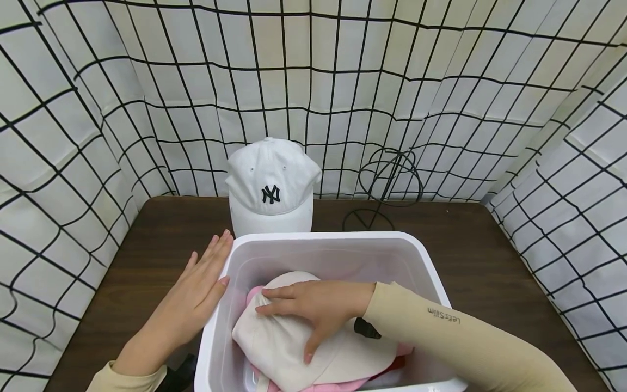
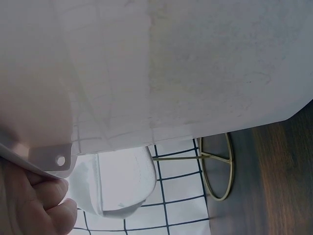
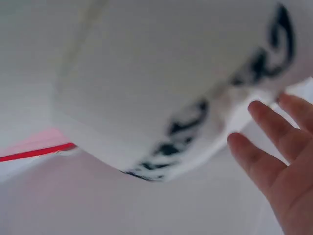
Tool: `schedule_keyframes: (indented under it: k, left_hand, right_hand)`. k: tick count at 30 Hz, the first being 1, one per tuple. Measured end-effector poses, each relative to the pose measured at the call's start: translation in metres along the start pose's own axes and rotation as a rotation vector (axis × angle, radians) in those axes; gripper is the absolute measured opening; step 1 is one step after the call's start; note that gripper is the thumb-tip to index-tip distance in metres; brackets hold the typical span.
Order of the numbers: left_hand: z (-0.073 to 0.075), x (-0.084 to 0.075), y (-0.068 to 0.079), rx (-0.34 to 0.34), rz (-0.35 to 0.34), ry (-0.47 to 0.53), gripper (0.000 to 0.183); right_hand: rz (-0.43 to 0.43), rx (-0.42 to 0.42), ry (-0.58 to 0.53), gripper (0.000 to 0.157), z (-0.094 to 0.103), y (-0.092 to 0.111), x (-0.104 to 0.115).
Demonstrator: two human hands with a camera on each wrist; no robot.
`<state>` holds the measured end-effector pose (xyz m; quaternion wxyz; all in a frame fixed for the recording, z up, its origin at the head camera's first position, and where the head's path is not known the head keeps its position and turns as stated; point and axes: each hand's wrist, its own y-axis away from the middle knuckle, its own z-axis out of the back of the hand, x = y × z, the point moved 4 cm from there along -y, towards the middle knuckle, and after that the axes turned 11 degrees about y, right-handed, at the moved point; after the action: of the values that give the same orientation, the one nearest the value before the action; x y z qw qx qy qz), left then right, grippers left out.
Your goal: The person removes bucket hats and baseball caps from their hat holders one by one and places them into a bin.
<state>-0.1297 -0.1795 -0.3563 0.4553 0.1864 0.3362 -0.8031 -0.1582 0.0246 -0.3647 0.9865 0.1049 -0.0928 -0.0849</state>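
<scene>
A white plastic bin (image 1: 423, 267) stands on the table in front of me. My left hand (image 1: 193, 296) rests along its left rim, with the fingers extended in the head view; the left wrist view shows its fingertips (image 2: 54, 193) at the rim's underside. Inside the bin lies a cream-white fabric item (image 1: 274, 343) with black lettering on it (image 3: 122, 98), probably a cap. Over it my right hand (image 1: 320, 310) is spread, fingers apart and pointing left. Pink fabric (image 1: 338, 386) and a red edge (image 3: 39, 152) show beneath it.
Behind the bin a white baseball cap (image 1: 271, 179) with a black NY emblem sits on a stand, whose wire base (image 2: 230, 166) shows. To its right is a wire stand with looped wires (image 1: 392, 174). Black wire grid panels over white sheeting (image 1: 343, 81) surround the brown table (image 1: 470, 239).
</scene>
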Motion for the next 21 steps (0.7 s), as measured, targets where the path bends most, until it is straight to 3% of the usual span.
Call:
schedule_keyframes:
  k: [5,9,14,21]
  left_hand:
    - [0.001,-0.002,0.001,-0.008,-0.01,-0.01,0.06]
    - [0.002,-0.002,0.002,-0.008,-0.002,-0.018,0.06]
    - [0.003,-0.001,0.003,-0.012,0.009,-0.019,0.06]
    - [0.002,-0.001,0.002,-0.015,-0.001,-0.02,0.059]
  right_hand:
    - [0.009,-0.147,-0.136,0.079,0.024,0.007,-0.005]
    - [-0.023,-0.319,-0.222,0.061,0.046,0.016,-0.014]
    - [-0.117,-0.515,-0.22,0.047,0.063,0.024,-0.027]
    - [-0.294,-0.649,-0.28,0.041,0.08,0.034,-0.052]
